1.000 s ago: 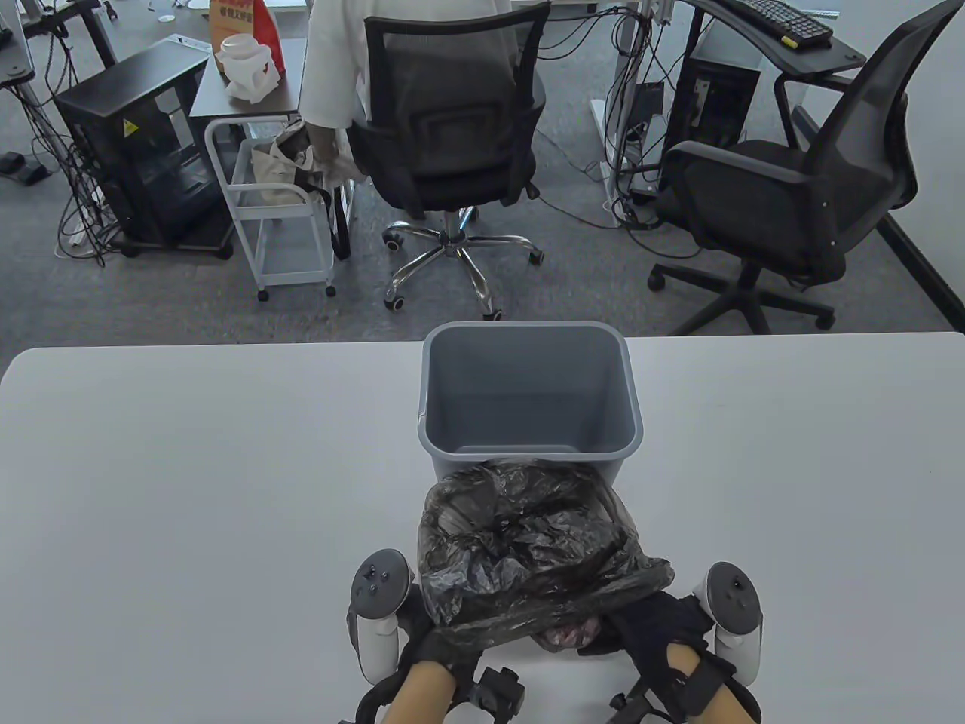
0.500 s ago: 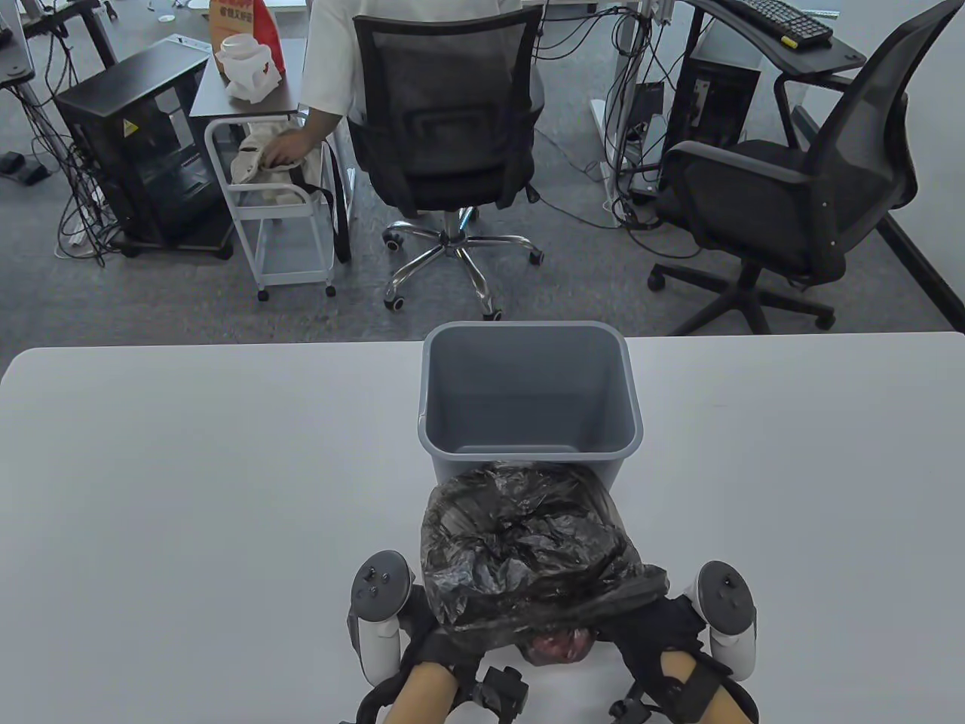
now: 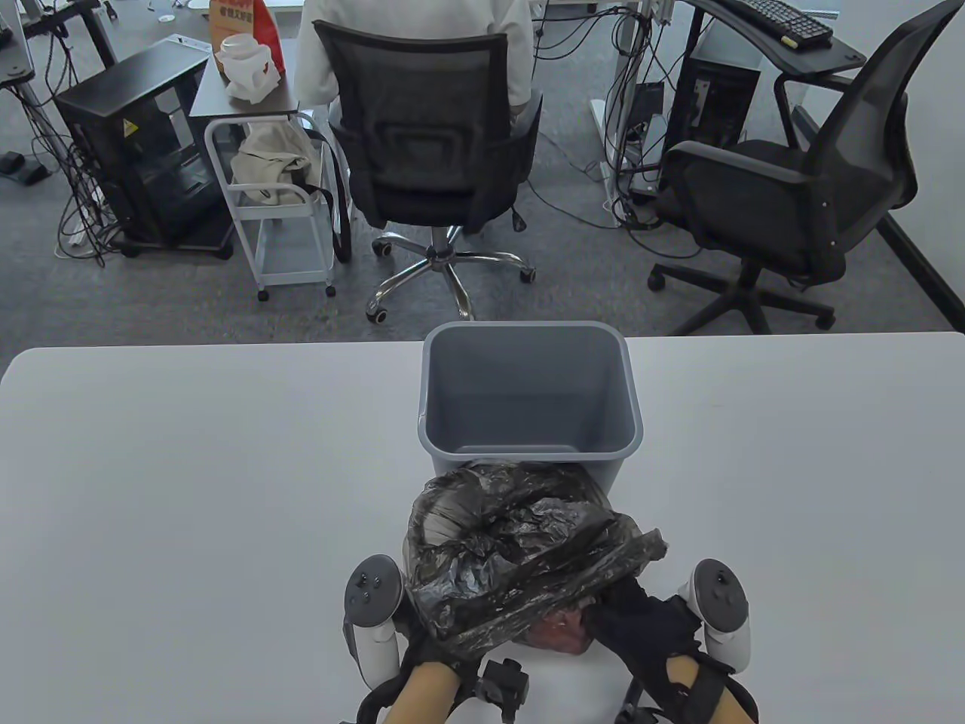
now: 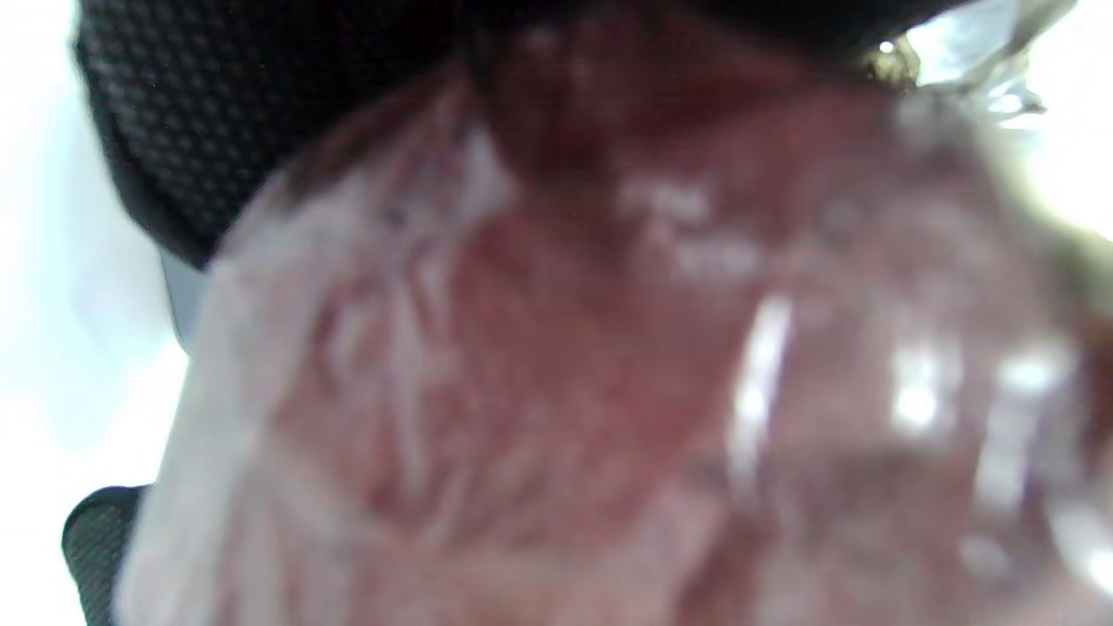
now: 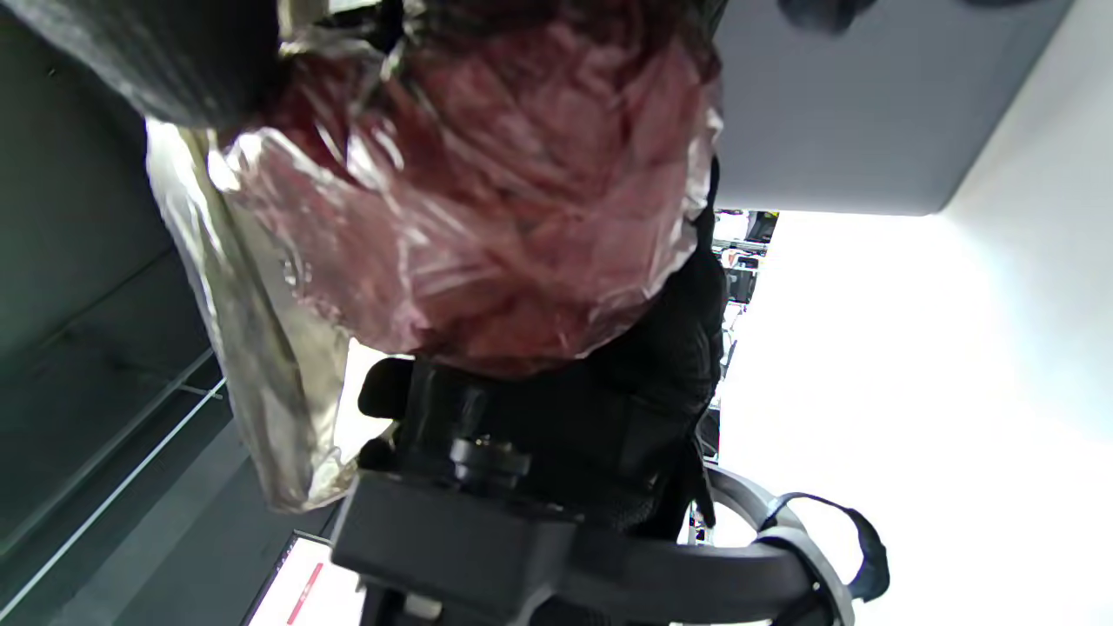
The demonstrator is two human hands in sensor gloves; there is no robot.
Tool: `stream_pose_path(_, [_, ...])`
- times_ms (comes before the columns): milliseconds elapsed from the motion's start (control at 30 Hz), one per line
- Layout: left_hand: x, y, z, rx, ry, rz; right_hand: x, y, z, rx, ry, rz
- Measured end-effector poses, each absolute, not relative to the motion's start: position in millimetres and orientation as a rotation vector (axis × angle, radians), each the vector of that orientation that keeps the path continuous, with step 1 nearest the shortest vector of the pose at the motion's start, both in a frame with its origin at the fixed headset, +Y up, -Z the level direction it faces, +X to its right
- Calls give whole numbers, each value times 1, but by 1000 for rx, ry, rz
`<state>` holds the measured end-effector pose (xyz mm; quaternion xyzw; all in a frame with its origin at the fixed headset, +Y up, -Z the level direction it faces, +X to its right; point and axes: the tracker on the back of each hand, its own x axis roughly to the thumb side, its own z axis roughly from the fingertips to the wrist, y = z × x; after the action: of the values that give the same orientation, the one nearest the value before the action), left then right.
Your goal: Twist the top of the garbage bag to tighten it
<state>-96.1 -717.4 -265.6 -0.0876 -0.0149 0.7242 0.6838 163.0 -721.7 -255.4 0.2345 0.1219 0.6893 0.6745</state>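
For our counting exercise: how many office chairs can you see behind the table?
2: one chair at centre with a person seated, another chair at right, empty. Others may lie outside the view.

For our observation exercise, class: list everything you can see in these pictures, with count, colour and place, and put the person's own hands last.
garbage bag: one, black, near table edge, in front of bin, reddish contents showing through
bin: one, grey, open, table middle
table: one, white, foreground
office chairs: two, black, on the floor beyond the table
cart: one, white, floor at left
left hand: black glove, grips the bag's left lower edge
right hand: black glove, grips the bag's right lower edge
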Motion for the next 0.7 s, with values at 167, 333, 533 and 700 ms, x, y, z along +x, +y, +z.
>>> stream_pose_path(167, [-95,-715,-272,-253,-207,1657,172,-731,-255,311,282,1421])
stream_pose_path(333, [-96,-715,-267,-165,-81,1633,173,-733,-255,318,306,1438])
stream_pose_path(533, [-104,-712,-265,-73,-2,1493,164,-721,-253,513,280,1475])
stream_pose_path(700, [-96,-713,-269,-155,-131,1599,168,-724,-255,411,209,1600])
